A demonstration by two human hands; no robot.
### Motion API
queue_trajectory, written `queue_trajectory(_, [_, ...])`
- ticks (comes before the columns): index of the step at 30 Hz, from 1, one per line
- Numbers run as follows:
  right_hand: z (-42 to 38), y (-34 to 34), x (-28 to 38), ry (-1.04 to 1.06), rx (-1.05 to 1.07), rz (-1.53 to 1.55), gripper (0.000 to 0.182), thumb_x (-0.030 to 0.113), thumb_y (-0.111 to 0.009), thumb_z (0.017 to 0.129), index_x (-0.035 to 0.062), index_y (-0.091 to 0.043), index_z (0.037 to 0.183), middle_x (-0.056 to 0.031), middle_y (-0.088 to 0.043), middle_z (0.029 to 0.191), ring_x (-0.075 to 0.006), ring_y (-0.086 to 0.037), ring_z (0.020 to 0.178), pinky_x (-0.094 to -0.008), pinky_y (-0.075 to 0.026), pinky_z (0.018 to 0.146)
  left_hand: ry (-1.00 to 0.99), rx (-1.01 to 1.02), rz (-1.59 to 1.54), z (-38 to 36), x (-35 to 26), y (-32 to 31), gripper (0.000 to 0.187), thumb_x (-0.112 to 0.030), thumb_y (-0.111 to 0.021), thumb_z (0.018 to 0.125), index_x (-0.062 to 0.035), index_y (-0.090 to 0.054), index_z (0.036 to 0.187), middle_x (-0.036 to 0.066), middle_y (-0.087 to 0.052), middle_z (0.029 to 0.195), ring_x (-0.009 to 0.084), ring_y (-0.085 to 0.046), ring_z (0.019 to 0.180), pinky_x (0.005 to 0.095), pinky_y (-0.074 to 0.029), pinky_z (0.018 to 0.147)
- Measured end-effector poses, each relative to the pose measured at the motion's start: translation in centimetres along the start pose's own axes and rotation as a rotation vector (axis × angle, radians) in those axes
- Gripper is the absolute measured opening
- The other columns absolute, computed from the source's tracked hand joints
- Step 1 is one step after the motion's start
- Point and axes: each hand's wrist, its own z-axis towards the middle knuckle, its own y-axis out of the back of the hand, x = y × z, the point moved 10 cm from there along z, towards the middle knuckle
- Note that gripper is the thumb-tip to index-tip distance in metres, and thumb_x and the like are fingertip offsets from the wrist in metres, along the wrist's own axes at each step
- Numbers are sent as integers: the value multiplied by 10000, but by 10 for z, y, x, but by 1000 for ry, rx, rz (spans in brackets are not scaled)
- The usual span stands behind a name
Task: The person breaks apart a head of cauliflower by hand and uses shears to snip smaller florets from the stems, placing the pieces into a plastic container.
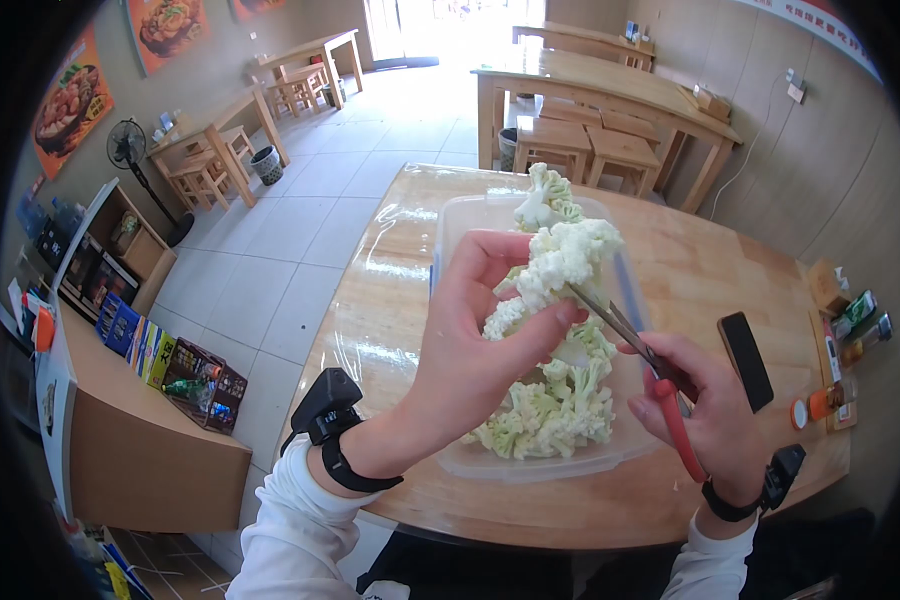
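Observation:
My left hand (485,325) grips a piece of cauliflower (570,258) above a clear plastic container (530,465). In my right hand (698,400) are scissors with red handles (675,425), their blades (610,315) pointing up and left against the underside of the held cauliflower. How far apart the blades are is hard to make out. Cut cauliflower florets (560,410) lie in the container below my hands, and another floret (548,197) shows at its far end. Both wrists wear black straps with small devices.
The container stands on a wooden table (370,330). To the right lie a black phone (746,362), seasoning jars (825,402) and a tissue box (828,288). A counter (150,450) stands at the left, a fan (130,150) behind it. Other tables (610,85) and stools are farther back.

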Motion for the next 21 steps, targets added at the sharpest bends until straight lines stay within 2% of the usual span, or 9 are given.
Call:
queue_trajectory(1, [0, -1, -6, -65, 12, 30, 412, 57, -702, 737, -17, -541, 1108, -13, -489, 677, -64, -428, 597, -213, -397, 564, 1, 0, 0, 0, 1, 0, 344, -33, -593, 822, -40, -410, 1112, 79, -597, 1005, 138, -626, 868, 202, -519, 632])
queue_trajectory(8, [-2, 3, -2, -69, -26, -69, 351, 52, -695, 735, -3, -570, 1058, -24, -486, 656, -68, -425, 567, -209, -381, 529, 14, 30, 29, 2, 2, -1, 315, -23, -586, 822, -31, -415, 1087, 87, -600, 995, 148, -628, 867, 229, -528, 664])
queue_trajectory(13, [-1, 8, 2, -45, -57, -154, 291, 32, -661, 732, 33, -593, 1015, -79, -496, 627, -105, -460, 545, -235, -398, 527, -9, 54, 54, 3, 1, -1, 298, -27, -582, 825, -25, -424, 1078, 92, -596, 1003, 144, -627, 863, 230, -528, 680])
queue_trajectory(21, [0, 10, 4, -21, -77, -210, 238, 33, -651, 743, 31, -604, 976, -122, -522, 617, -171, -473, 512, -262, -413, 521, 174, 75, 51, 4, 18, 1, 296, -58, -579, 836, -24, -427, 1087, 75, -584, 988, 136, -623, 877, 229, -527, 680])
